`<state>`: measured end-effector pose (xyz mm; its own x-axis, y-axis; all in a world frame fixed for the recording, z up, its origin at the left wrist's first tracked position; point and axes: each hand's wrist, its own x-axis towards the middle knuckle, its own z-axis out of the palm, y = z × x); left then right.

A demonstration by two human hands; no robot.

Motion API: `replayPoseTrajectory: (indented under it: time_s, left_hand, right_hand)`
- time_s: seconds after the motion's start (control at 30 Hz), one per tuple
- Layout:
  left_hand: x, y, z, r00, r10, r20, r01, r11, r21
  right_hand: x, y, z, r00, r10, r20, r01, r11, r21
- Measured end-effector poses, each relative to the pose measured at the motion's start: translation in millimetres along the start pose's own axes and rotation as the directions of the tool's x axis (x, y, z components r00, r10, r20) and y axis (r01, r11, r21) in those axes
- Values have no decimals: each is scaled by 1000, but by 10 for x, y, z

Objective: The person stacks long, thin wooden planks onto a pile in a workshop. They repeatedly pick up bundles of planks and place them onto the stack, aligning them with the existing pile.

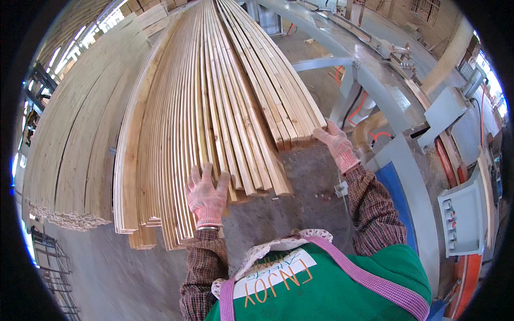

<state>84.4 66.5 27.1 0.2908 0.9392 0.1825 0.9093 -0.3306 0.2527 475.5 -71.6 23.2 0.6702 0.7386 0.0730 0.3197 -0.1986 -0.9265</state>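
Long wooden boards (172, 120) lie side by side on edge, running away from me with uneven near ends. My left hand (207, 196), in a pink-stained knit glove, rests on the boards' near ends with its fingers spread. At the right, my right hand (336, 142), gloved alike, touches the near corner of the outermost board in a separate group of boards (293, 116). This group sits higher than the rest and stops farther from me. The underside of my right fingers is hidden, so their grip cannot be judged.
A taller stack of planks (84, 140) stands at the left. On the right are a grey metal machine frame (373, 96), orange air hoses (357, 114), a ribbed duct (449, 60) and a grey control panel (461, 216) with knobs. A wire rack (54, 273) stands at lower left.
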Motion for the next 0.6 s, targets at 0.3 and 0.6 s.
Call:
replayPoseTrajectory:
  time_s: [0.3, 0.6]
  left_hand:
    - [-9, 141, -126, 998, 58, -38, -60, 998, -34]
    - [-49, 114, -159, 999, 28, -26, -29, 1000, -1]
  right_hand:
    - [311, 207, 565, 904, 50, -425, 64, 966, 249]
    - [215, 9, 541, 938, 115, -326, -12, 954, 301]
